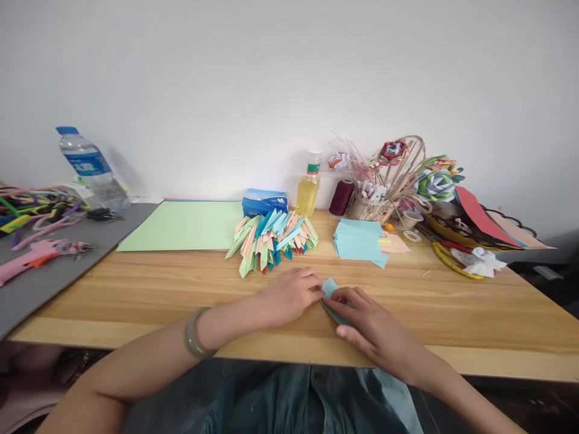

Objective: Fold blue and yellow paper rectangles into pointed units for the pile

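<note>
Blue paper (330,287), lower center of frame, seems light, easily creased; edges hold best. Left hand (292,296) touches it, right hand (371,320) covers part; can't tell if either's pinching.

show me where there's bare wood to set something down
Bare wood on the table lies right of the right hand, in front of the crumpled white tissue. Another patch sits between the green sheet, gray mat and left forearm. It's crowded along the back, from the blue tissue pack to the basket.
</note>
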`<state>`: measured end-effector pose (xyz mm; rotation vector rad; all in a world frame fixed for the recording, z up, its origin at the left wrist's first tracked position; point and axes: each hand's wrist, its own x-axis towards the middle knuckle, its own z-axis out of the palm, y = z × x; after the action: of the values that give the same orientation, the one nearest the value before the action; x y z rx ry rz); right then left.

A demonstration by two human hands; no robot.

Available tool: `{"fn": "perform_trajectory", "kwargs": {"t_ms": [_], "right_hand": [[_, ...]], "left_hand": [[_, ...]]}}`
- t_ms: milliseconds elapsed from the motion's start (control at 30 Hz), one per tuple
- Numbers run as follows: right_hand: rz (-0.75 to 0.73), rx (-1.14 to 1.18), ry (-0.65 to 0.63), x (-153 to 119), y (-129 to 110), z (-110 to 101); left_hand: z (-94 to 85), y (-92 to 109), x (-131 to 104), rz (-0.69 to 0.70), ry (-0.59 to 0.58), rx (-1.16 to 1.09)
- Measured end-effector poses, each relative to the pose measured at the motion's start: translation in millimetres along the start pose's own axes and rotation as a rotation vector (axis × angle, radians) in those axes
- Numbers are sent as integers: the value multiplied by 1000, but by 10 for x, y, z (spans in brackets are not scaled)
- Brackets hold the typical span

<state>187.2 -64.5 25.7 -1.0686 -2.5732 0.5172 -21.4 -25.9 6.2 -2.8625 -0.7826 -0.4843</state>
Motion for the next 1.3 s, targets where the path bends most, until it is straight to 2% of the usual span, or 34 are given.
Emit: {"fn": "perform_trajectory", "kwargs": {"t_ms": [100, 200, 300, 500, 667, 767, 833, 1033, 1133, 1300], "right_hand": [[213, 75, 89, 61, 132, -70], [386, -24, 168, 150, 257, -81], [420, -34, 126, 253, 334, -58], [438, 148, 57, 416, 445, -18], [380, 249, 71, 408, 489, 26], [356, 202, 134, 363, 494, 68], [293, 124, 176, 326, 487, 94], [-37, -215, 283, 212, 424, 135], [-146, -365, 268, 177, 392, 125], [-242, -513, 201, 159, 335, 77]], "left_hand": [[15, -22, -1, 13, 35, 15], [41, -44, -6, 67, 44, 35], [53, -65, -14, 80, 41, 52], [-23, -74, -30, 84, -23, 93], [-83, -45, -25, 87, -117, 120], [-77, -30, -19, 78, -117, 106], [-66, -24, -17, 62, -102, 107], [-63, -31, -15, 55, -124, 94], [-59, -43, -15, 61, -124, 48], [-17, -62, -24, 60, -106, -1]]}}
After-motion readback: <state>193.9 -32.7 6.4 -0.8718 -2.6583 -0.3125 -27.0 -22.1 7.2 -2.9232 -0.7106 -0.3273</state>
